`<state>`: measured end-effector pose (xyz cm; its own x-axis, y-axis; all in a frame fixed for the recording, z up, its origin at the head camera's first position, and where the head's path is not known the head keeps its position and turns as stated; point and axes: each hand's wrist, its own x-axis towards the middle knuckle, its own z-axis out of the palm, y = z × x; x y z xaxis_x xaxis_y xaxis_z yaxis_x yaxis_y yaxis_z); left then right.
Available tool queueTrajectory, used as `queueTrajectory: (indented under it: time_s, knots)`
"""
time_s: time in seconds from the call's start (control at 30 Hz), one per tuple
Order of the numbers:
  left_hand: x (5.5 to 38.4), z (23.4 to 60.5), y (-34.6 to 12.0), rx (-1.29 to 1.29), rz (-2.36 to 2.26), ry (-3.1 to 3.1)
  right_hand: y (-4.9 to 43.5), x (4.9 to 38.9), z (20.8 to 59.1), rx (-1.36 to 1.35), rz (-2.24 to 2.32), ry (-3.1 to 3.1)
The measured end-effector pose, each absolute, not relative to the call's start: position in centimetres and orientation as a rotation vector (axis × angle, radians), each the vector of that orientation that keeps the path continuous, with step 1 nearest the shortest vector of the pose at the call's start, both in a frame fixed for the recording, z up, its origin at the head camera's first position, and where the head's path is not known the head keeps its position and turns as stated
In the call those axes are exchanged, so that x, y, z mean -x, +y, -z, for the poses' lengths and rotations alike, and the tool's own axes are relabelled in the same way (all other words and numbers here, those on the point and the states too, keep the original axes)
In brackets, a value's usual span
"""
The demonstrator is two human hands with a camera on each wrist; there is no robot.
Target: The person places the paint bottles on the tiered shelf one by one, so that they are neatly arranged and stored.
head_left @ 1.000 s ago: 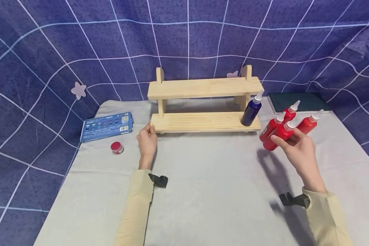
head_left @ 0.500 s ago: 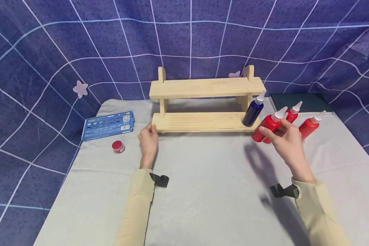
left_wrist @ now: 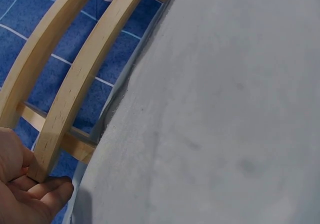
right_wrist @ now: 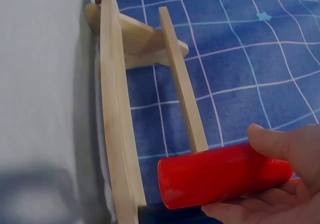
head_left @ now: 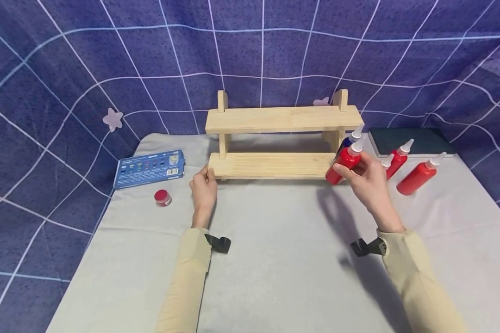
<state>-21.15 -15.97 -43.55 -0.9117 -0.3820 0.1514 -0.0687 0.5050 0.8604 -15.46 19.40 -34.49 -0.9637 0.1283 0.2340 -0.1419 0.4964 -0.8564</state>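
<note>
My right hand (head_left: pixel 371 182) grips a red squeeze bottle (head_left: pixel 345 165) with a white pointed cap, tilted in front of the right end of the lower shelf. In the right wrist view the red bottle (right_wrist: pixel 220 176) lies between thumb and fingers. Behind it stands a dark blue bottle (head_left: pixel 351 138), mostly hidden, at the right end of that shelf. My left hand (head_left: pixel 204 189) pinches the left front corner of the two-tier wooden shelf (head_left: pixel 271 165). In the left wrist view the thumb and fingers of the left hand (left_wrist: pixel 25 184) hold the shelf's end.
Right of my right hand stand more red bottles (head_left: pixel 416 178), one partly hidden by the hand. A dark green book (head_left: pixel 412 141) lies at the back right. On the left are a blue box (head_left: pixel 150 169) and a small red-lidded jar (head_left: pixel 162 198).
My right hand has carried the red bottle left from the other red bottles to the shelf's right end, now covering much of the blue bottle. The left hand stays on the shelf corner.
</note>
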Motion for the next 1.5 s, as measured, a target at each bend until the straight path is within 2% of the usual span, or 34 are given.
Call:
queueTrajectory:
  time_s: [0.4, 1.5]
  knots:
    - [21.0, 43.5, -16.0, -0.375, 1.358, -2.420, 17.4, 17.7, 35.1, -0.103, -1.535, -2.446]
    - [20.7, 43.5, -15.9, -0.358, 1.347, -2.395, 15.8, 20.6, 36.6, -0.083, -1.572, -2.481]
